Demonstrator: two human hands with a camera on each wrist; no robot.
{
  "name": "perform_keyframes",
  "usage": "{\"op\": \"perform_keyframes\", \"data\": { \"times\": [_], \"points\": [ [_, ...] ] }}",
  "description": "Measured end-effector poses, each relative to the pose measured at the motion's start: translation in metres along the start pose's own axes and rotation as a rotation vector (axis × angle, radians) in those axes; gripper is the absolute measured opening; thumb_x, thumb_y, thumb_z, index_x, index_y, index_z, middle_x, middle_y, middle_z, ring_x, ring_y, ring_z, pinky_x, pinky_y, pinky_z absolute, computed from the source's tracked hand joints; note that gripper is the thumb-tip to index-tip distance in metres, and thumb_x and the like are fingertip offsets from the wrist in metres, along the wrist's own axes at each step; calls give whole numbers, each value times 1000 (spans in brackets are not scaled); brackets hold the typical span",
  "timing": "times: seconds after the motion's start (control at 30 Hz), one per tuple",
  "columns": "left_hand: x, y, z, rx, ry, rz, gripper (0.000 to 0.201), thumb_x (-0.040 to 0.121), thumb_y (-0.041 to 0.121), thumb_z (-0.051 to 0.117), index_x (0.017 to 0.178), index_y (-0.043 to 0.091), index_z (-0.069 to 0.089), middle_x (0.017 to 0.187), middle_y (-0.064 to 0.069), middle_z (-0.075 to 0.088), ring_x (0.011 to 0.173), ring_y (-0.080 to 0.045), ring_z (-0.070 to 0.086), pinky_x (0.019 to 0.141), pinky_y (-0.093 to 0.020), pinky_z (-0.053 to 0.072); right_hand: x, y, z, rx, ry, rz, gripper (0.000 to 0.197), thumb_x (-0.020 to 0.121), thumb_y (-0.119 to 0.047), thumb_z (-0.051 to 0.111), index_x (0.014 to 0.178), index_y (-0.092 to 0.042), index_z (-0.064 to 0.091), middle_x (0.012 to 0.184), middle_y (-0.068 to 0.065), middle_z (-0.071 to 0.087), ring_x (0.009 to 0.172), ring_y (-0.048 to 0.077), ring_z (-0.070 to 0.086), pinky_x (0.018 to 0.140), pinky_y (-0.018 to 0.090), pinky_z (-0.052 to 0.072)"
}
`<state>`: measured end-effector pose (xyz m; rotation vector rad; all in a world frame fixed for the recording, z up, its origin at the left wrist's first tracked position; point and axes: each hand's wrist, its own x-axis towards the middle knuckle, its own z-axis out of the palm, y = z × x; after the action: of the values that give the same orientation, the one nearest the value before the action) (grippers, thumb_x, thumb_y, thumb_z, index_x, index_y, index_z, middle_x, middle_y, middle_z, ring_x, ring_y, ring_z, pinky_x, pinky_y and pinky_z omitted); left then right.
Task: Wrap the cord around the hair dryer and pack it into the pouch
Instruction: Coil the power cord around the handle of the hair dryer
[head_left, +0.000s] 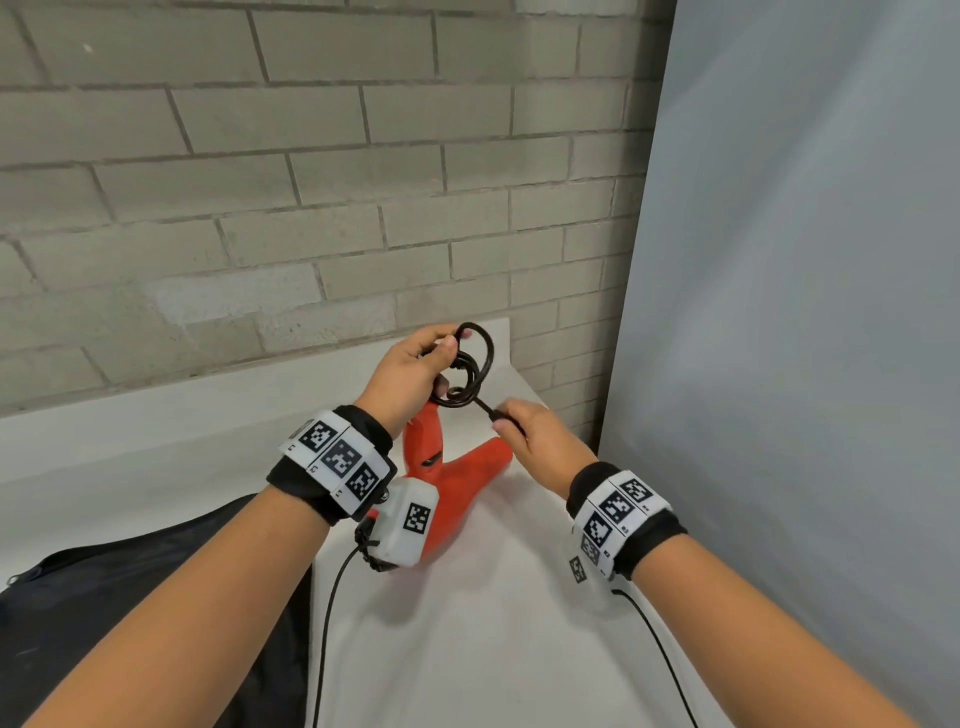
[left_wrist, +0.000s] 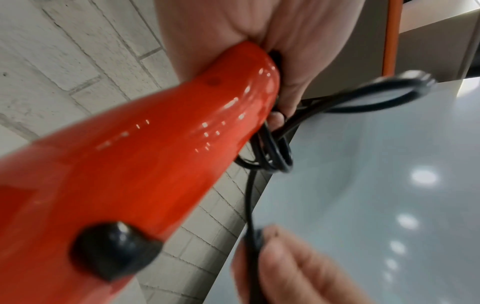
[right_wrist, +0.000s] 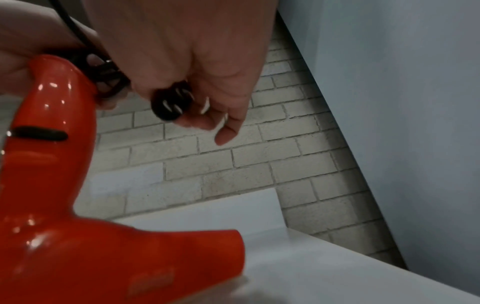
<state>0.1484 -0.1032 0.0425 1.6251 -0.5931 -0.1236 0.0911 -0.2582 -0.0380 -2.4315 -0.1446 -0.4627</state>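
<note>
Up above the white counter (head_left: 467, 623), left hand (head_left: 410, 374) gripping red hair dryer (head_left: 447, 467) handle end with coiled black cord (head_left: 467, 374), right hand (head_left: 540, 441) pinching the plug (right_wrist: 171, 102), black pouch (head_left: 156, 597) lying left.

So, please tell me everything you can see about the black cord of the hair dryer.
The cord is thin, black and round, rubbery in look. It comes from the end of the handle of the orange hair dryer and is gathered there in a few loose loops, which the left hand holds together with the handle. A short straight stretch runs to the plug end, pinched in the right hand.
</note>
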Motion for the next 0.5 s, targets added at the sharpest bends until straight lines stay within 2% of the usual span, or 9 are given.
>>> {"op": "perform_keyframes", "data": {
  "times": [0.03, 0.1, 0.17, 0.23, 0.3, 0.33, 0.43, 0.5],
  "points": [
    [0, 1, -2, -13, -4, 4, 21, 95, 14, 42, 100, 22, 61, 73, 1, 51, 46, -7, 37, 49, -13, 34, -3, 9, 2, -75, -49, 46, 23, 95, -23, 42, 100, -7, 58, 86, 5, 58, 82, 21, 54, 73, 28, 46],
    [-2, 3, -6, -25, -31, 19, 24, 96, 11, 39, 96, 20, 62, 72, 1, 47, 49, -8, 32, 48, -14, 29, -8, 26, 5, -329, -211, 207, 27, 95, -30, 39, 104, -14, 59, 101, 7, 64, 97, 27, 57, 86, 40, 46],
    [-3, 4, -6, -23, -53, 24, 27, 96, 11, 38, 83, 20, 61, 71, 0, 45, 53, -10, 32, 47, -13, 29, -9, 37, 8, -530, -401, 399, 29, 93, -33, 39, 108, -21, 60, 111, 5, 64, 109, 28, 54, 95, 42, 40],
    [-4, 5, -3, -13, -69, 20, 29, 96, 12, 39, 78, 20, 60, 72, 0, 45, 54, -11, 33, 47, -13, 30, -7, 35, 9, -575, -511, 496, 27, 90, -31, 44, 108, -19, 61, 114, 5, 64, 110, 27, 56, 97, 41, 43],
    [-5, 4, 1, -9, -82, 18, 27, 95, 15, 41, 76, 19, 60, 73, 0, 48, 51, -7, 39, 47, -11, 32, 0, 26, 6, -528, -490, 481, 26, 86, -24, 52, 109, -15, 60, 113, 7, 64, 107, 27, 59, 93, 39, 48],
    [-5, 4, 4, -11, -88, 17, 26, 94, 17, 43, 75, 19, 60, 73, 1, 50, 47, -4, 42, 46, -10, 34, 3, 19, 5, -436, -438, 447, 30, 86, -23, 53, 115, -16, 56, 116, 8, 63, 109, 27, 58, 94, 38, 47],
    [-5, 4, 9, -7, -102, 18, 16, 89, 15, 53, 76, 20, 61, 72, 3, 53, 44, 2, 47, 47, -9, 37, 6, -15, -7, 24, -284, 276, 46, 93, -20, 49, 137, -20, 37, 134, 8, 51, 120, 25, 49, 94, 25, 35],
    [-4, 3, 9, 12, -114, 27, 13, 86, 10, 57, 79, 20, 61, 75, 5, 56, 49, 5, 52, 50, -7, 40, 7, -35, -11, 209, -185, 158, 46, 95, -12, 45, 139, -16, 34, 139, 5, 47, 126, 19, 44, 93, 16, 29]
  ]
}}
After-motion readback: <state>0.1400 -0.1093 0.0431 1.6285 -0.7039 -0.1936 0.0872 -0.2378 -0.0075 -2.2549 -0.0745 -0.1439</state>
